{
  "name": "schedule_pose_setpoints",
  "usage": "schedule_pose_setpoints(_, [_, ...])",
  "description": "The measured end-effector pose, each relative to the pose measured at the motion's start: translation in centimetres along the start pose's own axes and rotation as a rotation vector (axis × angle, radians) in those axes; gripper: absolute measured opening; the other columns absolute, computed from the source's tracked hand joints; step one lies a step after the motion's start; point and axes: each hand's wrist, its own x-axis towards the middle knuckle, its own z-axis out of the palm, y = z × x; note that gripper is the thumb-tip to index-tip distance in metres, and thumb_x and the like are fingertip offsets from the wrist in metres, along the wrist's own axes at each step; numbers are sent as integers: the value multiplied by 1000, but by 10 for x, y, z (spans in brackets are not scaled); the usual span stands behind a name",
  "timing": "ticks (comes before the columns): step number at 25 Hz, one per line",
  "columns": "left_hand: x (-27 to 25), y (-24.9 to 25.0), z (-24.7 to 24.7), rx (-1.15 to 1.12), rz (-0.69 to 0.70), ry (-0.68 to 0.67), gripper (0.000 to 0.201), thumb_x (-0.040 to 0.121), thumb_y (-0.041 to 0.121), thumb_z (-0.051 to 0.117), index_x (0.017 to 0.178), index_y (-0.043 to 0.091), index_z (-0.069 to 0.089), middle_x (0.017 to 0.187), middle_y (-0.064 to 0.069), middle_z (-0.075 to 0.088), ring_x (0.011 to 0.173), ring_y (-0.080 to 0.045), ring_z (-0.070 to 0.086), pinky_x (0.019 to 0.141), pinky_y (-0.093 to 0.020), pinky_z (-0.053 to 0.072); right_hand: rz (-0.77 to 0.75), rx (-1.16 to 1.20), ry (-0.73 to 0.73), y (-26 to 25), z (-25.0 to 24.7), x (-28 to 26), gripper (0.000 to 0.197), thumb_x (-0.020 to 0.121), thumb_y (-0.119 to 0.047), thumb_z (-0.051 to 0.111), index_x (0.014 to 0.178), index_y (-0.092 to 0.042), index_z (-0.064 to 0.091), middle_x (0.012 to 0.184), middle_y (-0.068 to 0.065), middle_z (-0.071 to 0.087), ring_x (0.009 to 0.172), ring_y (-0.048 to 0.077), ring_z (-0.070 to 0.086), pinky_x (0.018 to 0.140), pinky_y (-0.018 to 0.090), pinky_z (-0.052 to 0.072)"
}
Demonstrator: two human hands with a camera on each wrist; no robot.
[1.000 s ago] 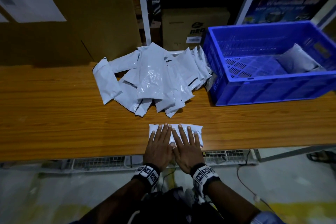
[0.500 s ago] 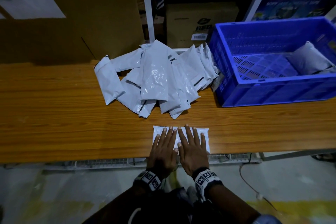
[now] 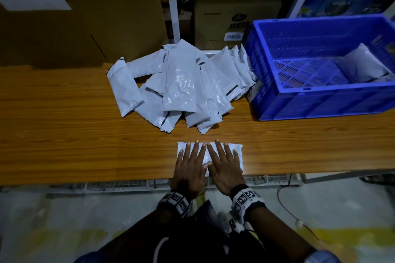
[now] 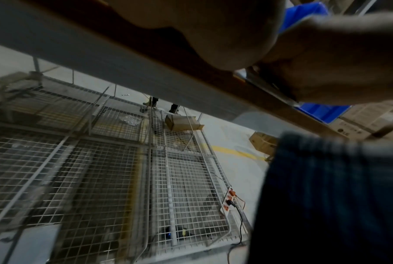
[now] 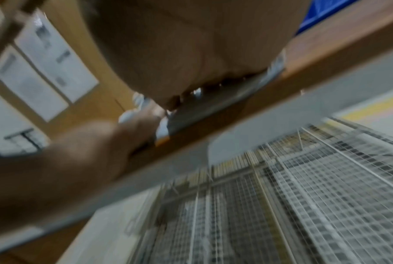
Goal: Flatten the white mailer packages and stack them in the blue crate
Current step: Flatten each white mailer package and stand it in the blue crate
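Observation:
One white mailer (image 3: 237,151) lies flat near the front edge of the wooden table (image 3: 64,145). My left hand (image 3: 189,164) and right hand (image 3: 224,164) lie side by side on it, palms down and fingers straight, pressing it. Behind them sits a loose pile of several white mailers (image 3: 181,85). The blue crate (image 3: 320,100) stands at the back right with a white mailer (image 3: 361,66) in its right end. In the wrist views only the heel of my left hand (image 4: 213,35) and of my right hand (image 5: 191,53) show at the table edge.
Brown cardboard boxes (image 3: 102,17) and a white shelf frame (image 3: 171,2) rise behind the table. A wire mesh rack (image 4: 100,169) and a power strip (image 4: 228,201) with a cable lie under the table. The pile leans against the crate's left wall.
Both hands stay pressed flat on the same mailer; they have spread slightly apart over it. The pile and the crate have not moved.

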Motion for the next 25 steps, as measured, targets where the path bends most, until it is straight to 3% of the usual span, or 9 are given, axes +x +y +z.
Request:
schedule_pose_setpoints(5, [0, -4, 5, -17, -34, -25, 56, 106, 39, 30, 159, 22, 22, 167, 0, 15, 155, -20, 4, 121, -51, 21, 126, 1, 132, -10, -9, -8, 56, 104, -47, 16, 155, -38, -3, 161, -6, -21, 148, 23, -23, 121, 45, -9])
schedule_pose_setpoints(7, [0, -5, 6, -21, -39, -27, 56, 106, 38, 32, 159, 22, 23, 167, -1, 17, 155, -20, 5, 120, -52, 22, 138, 8, 127, -10, 0, -10, 55, 104, -48, 13, 155, -38, -5, 161, -6, -20, 149, 23, -18, 121, 44, -7])
schedule_pose_setpoints(12, [0, -9, 4, -11, -8, -64, 60, 107, 39, 33, 161, 23, 12, 168, 2, 2, 155, -19, -5, 124, -50, 13, 148, -59, 119, -5, 12, -6, 56, 104, -46, 12, 156, -34, -5, 164, -2, -13, 150, 22, -16, 122, 45, -2])
schedule_pose_setpoints(18, [4, -4, -6, 150, -3, -62, 68, 104, 51, 30, 161, 22, 7, 168, -2, -4, 155, -26, -7, 124, -51, 2, 148, -116, 75, -5, 9, -5, 58, 102, -47, 13, 156, -32, -3, 164, 4, -9, 151, 29, -7, 122, 48, 1])
schedule_pose_setpoints(22, [-8, -4, 2, 84, -18, -87, 66, 104, 50, 31, 161, 25, 8, 169, -1, -3, 155, -26, -7, 124, -53, 8, 85, -73, -2, 4, 3, -7, 60, 101, -50, 9, 155, -34, -10, 162, 1, -20, 149, 29, -17, 120, 47, -8])
schedule_pose_setpoints(25, [-8, -2, 2, 52, -42, -105, 65, 104, 49, 30, 161, 26, 9, 169, -2, 1, 155, -24, -6, 124, -52, 10, 54, -23, 42, -2, -7, -15, 57, 104, -48, 16, 155, -38, -8, 160, -4, -25, 146, 24, -28, 119, 47, -13])
